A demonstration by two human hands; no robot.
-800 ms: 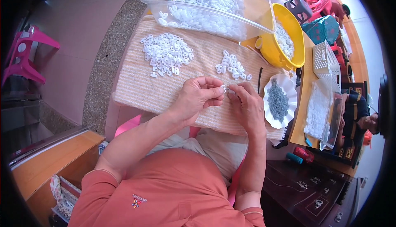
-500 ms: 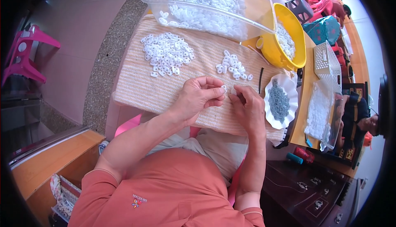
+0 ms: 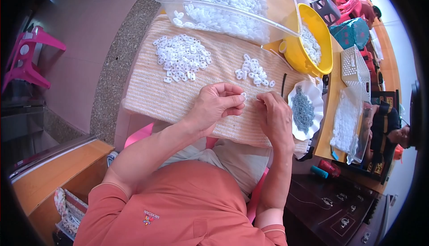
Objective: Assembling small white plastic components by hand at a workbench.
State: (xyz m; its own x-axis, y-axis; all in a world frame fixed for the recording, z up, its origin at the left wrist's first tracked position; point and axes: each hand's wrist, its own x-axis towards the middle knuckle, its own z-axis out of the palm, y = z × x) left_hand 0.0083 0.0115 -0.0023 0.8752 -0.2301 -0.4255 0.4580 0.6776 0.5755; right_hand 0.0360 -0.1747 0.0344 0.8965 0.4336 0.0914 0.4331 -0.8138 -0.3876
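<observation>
My left hand [image 3: 216, 105] is closed in a pinch on a small white plastic piece [image 3: 243, 95] with a hole in it. A short gap to the right, my right hand [image 3: 276, 117] has its thumb and forefinger together; what they hold, if anything, is too small to make out. Both hands are over the near side of a striped towel [image 3: 152, 92]. Beyond them lie a big pile of white square-ended plastic pieces [image 3: 181, 58] and a smaller group of white oval pieces [image 3: 252, 71]. Close by my right hand stands a white fluted dish [image 3: 316, 123] of small grey metal parts [image 3: 303, 112].
At the far edge is a clear plastic bin [image 3: 223, 7] of white pieces, beside a yellow basin [image 3: 328, 45]. A black strip [image 3: 283, 85] lies near the dish. Farther right are a white perforated basket [image 3: 353, 65] and a clear tray [image 3: 346, 121]. A pink stool [image 3: 33, 60] stands left.
My right hand has drawn away to the right, widening the gap to the left hand. My left hand keeps its pinch on the white plastic piece, nearly still.
</observation>
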